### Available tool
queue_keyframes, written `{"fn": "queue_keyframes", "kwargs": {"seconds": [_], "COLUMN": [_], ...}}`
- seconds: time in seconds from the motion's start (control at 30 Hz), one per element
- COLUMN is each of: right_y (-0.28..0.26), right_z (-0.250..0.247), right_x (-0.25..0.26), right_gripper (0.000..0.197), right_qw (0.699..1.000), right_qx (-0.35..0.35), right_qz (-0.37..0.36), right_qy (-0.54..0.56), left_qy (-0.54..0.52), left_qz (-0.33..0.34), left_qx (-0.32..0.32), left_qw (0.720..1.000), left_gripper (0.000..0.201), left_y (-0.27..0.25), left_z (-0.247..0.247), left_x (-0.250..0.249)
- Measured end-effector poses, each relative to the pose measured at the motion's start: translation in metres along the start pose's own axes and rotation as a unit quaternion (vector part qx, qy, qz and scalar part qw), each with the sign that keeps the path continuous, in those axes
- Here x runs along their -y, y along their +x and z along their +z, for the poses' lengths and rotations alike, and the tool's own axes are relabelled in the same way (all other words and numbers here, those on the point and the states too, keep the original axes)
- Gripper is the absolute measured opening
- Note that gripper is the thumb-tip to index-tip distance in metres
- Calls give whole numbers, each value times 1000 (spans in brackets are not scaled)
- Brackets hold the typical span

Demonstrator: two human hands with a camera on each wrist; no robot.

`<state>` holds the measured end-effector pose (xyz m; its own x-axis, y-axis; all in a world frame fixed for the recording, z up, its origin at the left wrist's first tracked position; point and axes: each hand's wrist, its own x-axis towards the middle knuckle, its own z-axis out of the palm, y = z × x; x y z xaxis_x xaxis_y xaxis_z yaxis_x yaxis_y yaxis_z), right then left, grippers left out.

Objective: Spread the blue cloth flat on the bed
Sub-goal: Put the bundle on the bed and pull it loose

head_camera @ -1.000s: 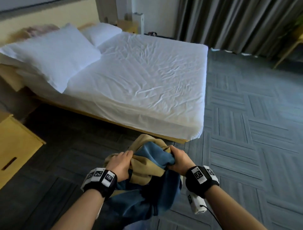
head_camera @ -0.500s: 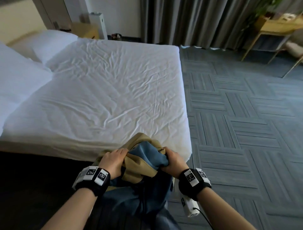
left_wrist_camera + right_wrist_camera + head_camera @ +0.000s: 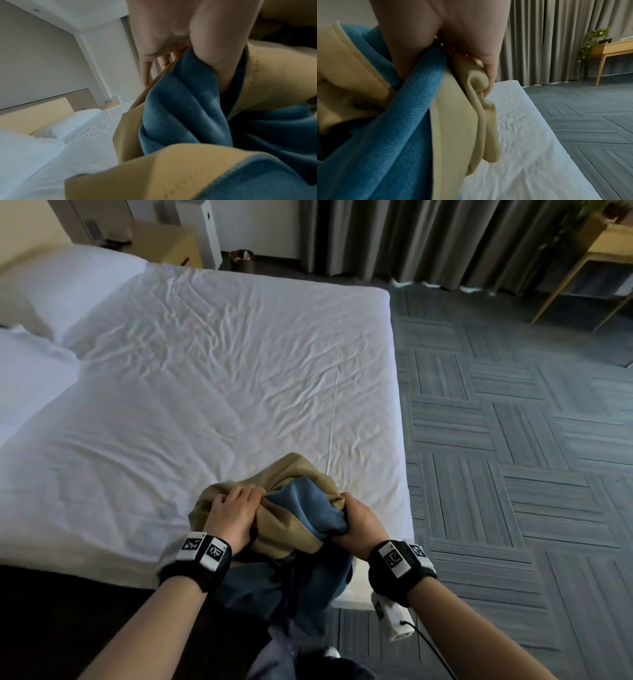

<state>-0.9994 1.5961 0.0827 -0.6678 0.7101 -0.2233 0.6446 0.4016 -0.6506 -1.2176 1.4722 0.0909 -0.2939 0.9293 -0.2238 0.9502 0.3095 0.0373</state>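
A: From the head view, how is the blue cloth (image 3: pixel 301 505) held relative to the bed (image 3: pixel 212 378)?
B: It is bunched over the bed's near edge, gripped by the left hand (image 3: pixel 236 513) and right hand (image 3: pixel 359 523), equally near.
A: And the wrist views?
B: Fingers (image 3: pixel 221 56) are seen curled into folds; the bed lies ahead, beyond both fists

cloth (image 3: pixel 301 505) bunched over bed (image 3: pixel 205 392) near right corner; pillows (image 3: pixel 61 282) far left; desk (image 3: pixel 603 244) far right.
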Motion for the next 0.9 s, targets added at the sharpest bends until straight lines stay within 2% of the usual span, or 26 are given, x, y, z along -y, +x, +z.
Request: {"fn": "queue_keyframes", "kwargs": {"seconds": [0.13,0.23,0.33,0.4,0.47,0.53,0.6,0.63,0.7,0.73,0.77,0.83,0.9], "right_y": [60,106,150,175,198,219,231,233,232,229,227,225,225], "right_z": [-14,-30,-52,-70,-89,-103,-105,-100,-80,-66,-52,-28,-12], "right_x": [9,22,40,51,57,58,52,44,25,14,2,-19,-35], "right_gripper": [45,38,28,31,35,35,42,50,66,67,64,56,50], "right_qw": [999,990,956,921,890,874,888,913,964,969,962,953,954], "right_qx": [-36,-134,-286,-378,-437,-459,-413,-342,-113,1,85,163,181], "right_qz": [18,25,-16,-53,-84,-109,-123,-116,-44,5,43,86,105], "right_qy": [-10,-30,-67,-80,-97,-116,-160,-191,-236,-248,-255,-241,-217], "left_qy": [31,48,17,-20,-53,-63,-35,-15,20,31,32,21,7], "left_qz": [30,54,78,98,112,118,109,101,77,60,40,3,-17], "left_qx": [-17,-69,-153,-225,-283,-301,-261,-217,-87,-18,42,123,162], "left_qw": [999,995,985,969,951,944,959,971,993,998,998,992,987], "left_gripper": [56,53,49,45,48,57,70,75,77,74,70,63,60], "left_y": [75,140,199,231,260,284,297,297,290,283,275,261,250], "left_z": [-20,-53,-94,-119,-139,-150,-144,-134,-99,-79,-59,-25,1], "left_x": [24,37,45,48,50,54,58,61,67,69,71,73,71]}}
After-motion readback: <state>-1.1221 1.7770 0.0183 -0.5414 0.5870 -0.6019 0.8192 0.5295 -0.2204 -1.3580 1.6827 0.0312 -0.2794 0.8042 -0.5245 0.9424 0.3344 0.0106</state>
